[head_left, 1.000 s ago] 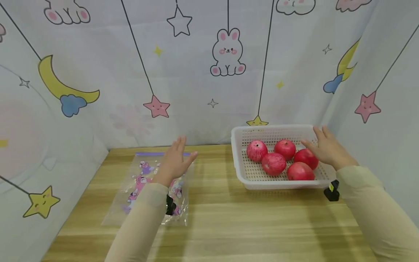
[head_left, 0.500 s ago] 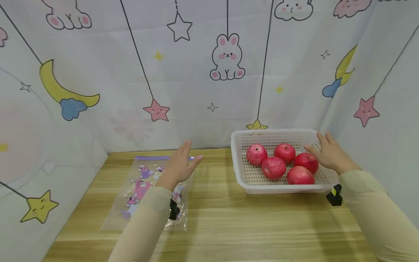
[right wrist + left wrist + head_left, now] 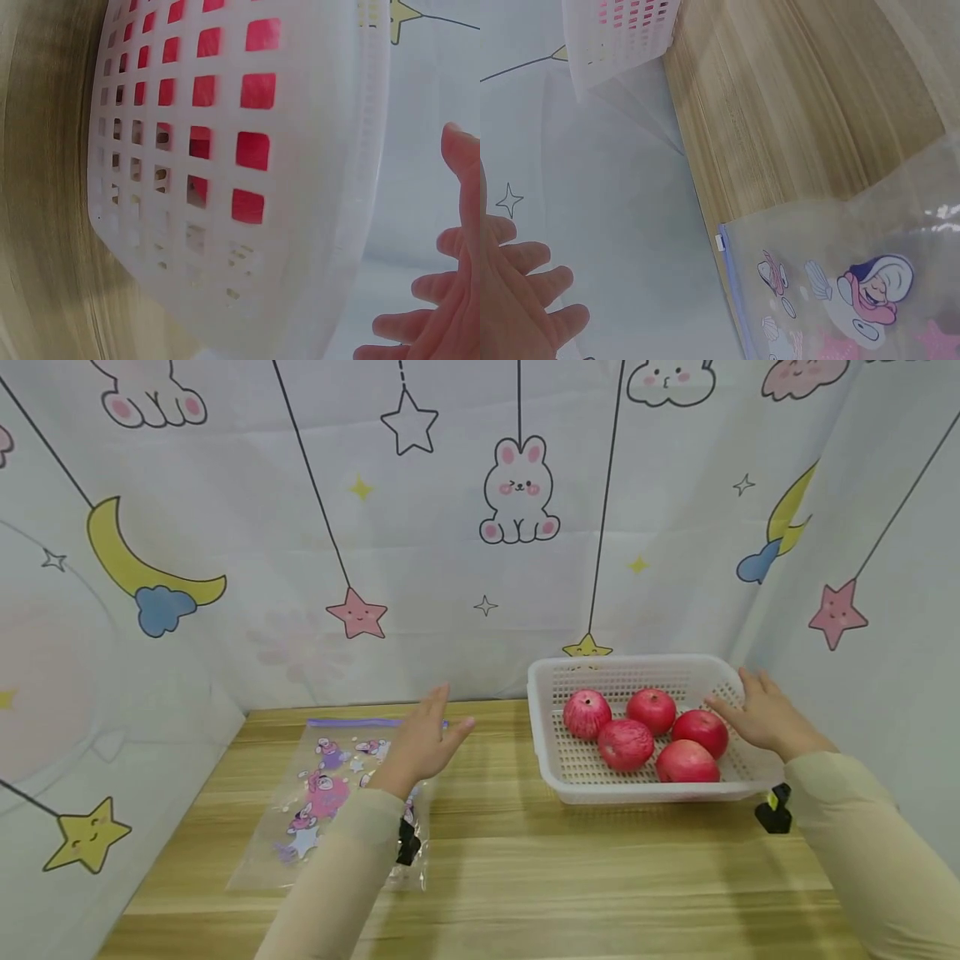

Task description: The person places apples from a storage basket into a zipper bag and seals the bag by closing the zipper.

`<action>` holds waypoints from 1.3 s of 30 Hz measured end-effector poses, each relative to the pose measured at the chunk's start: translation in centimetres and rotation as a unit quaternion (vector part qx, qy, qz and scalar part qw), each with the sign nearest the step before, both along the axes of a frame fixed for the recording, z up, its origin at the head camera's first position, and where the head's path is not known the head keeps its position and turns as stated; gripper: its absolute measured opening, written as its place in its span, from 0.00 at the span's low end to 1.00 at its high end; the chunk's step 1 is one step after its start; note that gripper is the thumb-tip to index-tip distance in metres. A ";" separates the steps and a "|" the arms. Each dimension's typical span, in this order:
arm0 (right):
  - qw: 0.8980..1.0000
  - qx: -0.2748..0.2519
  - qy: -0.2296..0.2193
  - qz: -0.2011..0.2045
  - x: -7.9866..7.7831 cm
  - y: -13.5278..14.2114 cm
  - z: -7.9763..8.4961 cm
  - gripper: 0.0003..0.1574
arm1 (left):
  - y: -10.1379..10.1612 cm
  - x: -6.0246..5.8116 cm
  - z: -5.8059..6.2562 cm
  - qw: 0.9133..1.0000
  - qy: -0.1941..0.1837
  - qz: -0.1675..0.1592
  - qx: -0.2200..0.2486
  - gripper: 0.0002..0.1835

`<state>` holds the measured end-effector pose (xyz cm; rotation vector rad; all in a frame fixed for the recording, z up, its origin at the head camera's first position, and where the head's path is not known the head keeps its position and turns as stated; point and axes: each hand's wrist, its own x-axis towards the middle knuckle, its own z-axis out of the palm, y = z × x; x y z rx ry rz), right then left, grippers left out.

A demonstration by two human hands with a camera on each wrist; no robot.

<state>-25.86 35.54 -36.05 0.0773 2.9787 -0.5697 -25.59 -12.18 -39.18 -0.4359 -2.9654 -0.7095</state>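
Note:
My left hand (image 3: 423,743), fingers straight, hovers over the upper right part of a clear plastic zip bag (image 3: 322,793) and holds nothing. That bag lies flat, printed with pink and purple cartoon figures, its purple zip edge at the far side; in the left wrist view its white slider (image 3: 720,242) shows. Above the right end of a white perforated basket (image 3: 551,752) is my right hand (image 3: 768,718), also straight-fingered and holding nothing; whether it touches the rim cannot be told. Several red, apple-like fruits (image 3: 627,745) lie in the basket, some with paler streaks.
Everything rests on a wood-grain table (image 3: 510,877). A white cloth (image 3: 420,543) with stars, moons and rabbits hangs behind it and along both sides. The basket stands close to the back cloth at the right.
Both hands have drifted slightly to the right, the left further across the bag and the right towards the basket's outer end. The view has shifted slightly; bag, basket and fruits have stayed put.

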 end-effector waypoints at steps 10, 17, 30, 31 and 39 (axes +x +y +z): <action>1.000 -0.006 -0.017 -0.009 0.3 0.5 0.0 0.65 | 1.7 -0.1 -0.1 1.000 -0.014 -0.012 0.014 0.45; 1.000 -0.017 -0.019 -0.013 0.3 0.5 -0.1 0.65 | 3.2 -0.1 -0.5 0.999 -0.024 -0.012 0.045 0.44; 0.999 -0.019 -0.047 -0.014 0.3 0.8 -0.2 0.65 | 6.5 0.6 -1.1 0.990 -0.073 -0.019 0.117 0.47; 0.998 -0.022 -0.051 -0.016 0.4 0.8 -0.1 0.65 | 6.7 0.6 -1.1 0.989 -0.075 -0.020 0.122 0.46; 0.998 -0.028 -0.054 -0.018 0.6 1.0 0.0 0.65 | 8.6 0.6 -1.7 0.981 -0.095 -0.026 0.166 0.42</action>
